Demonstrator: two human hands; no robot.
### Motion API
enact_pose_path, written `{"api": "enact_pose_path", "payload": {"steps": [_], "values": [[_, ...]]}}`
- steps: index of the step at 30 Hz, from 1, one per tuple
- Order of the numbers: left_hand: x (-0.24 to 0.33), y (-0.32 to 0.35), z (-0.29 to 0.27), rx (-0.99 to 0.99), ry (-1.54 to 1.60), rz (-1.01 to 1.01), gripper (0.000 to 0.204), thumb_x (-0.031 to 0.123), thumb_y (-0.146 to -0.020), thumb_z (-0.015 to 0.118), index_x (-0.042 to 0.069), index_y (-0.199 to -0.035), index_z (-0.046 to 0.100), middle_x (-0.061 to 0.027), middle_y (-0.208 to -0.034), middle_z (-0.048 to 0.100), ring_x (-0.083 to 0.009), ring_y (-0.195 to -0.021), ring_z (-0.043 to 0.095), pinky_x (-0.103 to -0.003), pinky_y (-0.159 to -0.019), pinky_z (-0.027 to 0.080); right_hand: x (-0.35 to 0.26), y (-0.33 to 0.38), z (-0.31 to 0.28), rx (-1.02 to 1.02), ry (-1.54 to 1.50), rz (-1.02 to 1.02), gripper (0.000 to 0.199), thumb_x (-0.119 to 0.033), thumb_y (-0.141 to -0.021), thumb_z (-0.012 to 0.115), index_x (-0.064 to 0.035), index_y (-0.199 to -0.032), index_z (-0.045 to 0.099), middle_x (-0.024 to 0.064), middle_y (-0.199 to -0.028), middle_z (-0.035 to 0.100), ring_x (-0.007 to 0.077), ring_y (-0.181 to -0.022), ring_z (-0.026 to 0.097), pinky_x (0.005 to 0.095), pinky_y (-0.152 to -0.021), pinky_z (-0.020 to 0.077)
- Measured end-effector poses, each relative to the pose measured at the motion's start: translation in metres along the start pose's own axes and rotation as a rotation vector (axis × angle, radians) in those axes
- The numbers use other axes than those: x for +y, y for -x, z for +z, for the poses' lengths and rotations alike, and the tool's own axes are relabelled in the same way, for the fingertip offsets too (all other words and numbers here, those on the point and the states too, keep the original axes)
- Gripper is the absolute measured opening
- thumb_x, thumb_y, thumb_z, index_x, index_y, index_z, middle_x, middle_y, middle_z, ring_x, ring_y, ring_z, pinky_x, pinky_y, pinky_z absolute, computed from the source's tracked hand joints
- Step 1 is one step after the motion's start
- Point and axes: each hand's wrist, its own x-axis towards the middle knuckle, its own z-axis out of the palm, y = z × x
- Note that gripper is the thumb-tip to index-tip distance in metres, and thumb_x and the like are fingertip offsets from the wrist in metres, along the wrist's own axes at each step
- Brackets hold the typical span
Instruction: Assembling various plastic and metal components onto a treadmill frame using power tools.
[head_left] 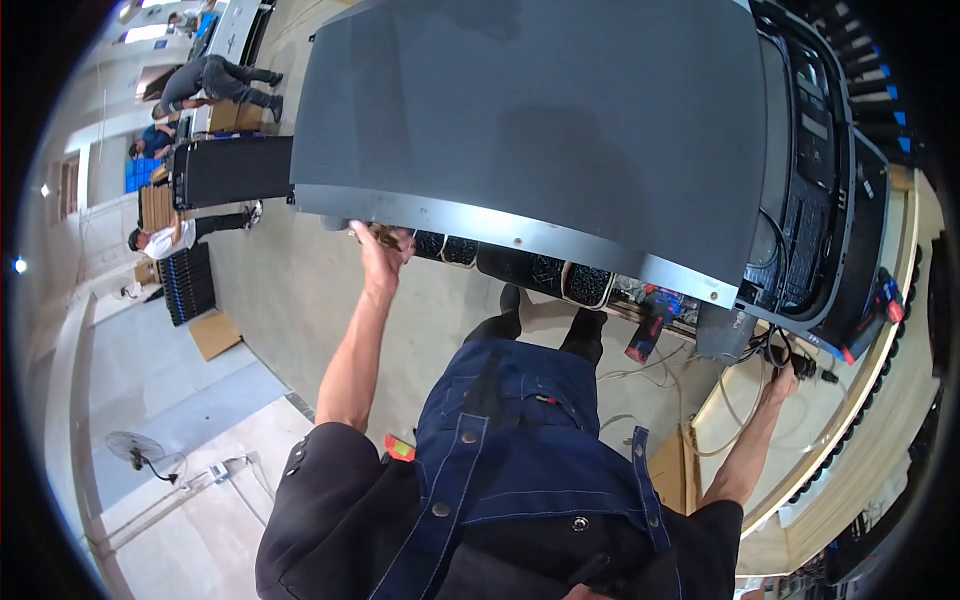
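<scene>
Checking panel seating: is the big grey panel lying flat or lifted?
Lifted and tilted: the grey panel hangs over the floor, left hand gripping its lower edge.

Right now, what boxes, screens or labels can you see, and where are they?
Big panel: ahead at top, wide dark grey blank sheet, left hand at its lower edge.
Cardboard box: floor, left, flat and brown.
Dark stack: above that box, black.
Tag: on clothing, small, red and green.

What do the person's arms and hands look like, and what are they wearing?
Both arms are bare from above the elbow down, with short dark sleeves at the shoulders. The left hand and right hand wear no gloves. No watch or band shows on either wrist. Over the dark shirt sit blue denim overalls with pale stitching and round metal buttons.
</scene>
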Motion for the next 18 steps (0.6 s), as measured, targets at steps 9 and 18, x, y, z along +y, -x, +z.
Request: {"api": "enact_pose_path", "payload": {"steps": [9, 18], "values": [[-0.154, -0.034, -0.05, 0.066, -0.54, -0.161, 0.031, 0.031, -0.097, 0.067, 0.0, -0.102, 0.069, -0.0048, -0.077, 0.069, -0.0139, -0.063, 0.069, -0.029, -0.052, 0.053, -0.238, 0.235, -0.001, 0.191, 0.249, -0.333, 0.048, -0.03, -0.087, 0.083, 0.006, -0.115, 0.069, 0.0104, -0.109, 0.07, 0.0177, -0.096, 0.065, 0.0356, -0.094, 0.0519], [-0.206, -0.196, -0.154, 0.248, -0.408, 0.217, 0.015, 0.016, -0.09, 0.07, 0.003, -0.096, 0.065, -0.0041, -0.08, 0.061, -0.0154, -0.072, 0.064, -0.03, -0.058, 0.051, -0.306, 0.415, 0.064, -0.128, -0.848, -0.609, 0.087, -0.035, -0.08, 0.084, 0.017, -0.137, 0.043, 0.026, -0.138, 0.053, 0.0411, -0.128, 0.053, 0.0515, -0.109, 0.0463]]}}
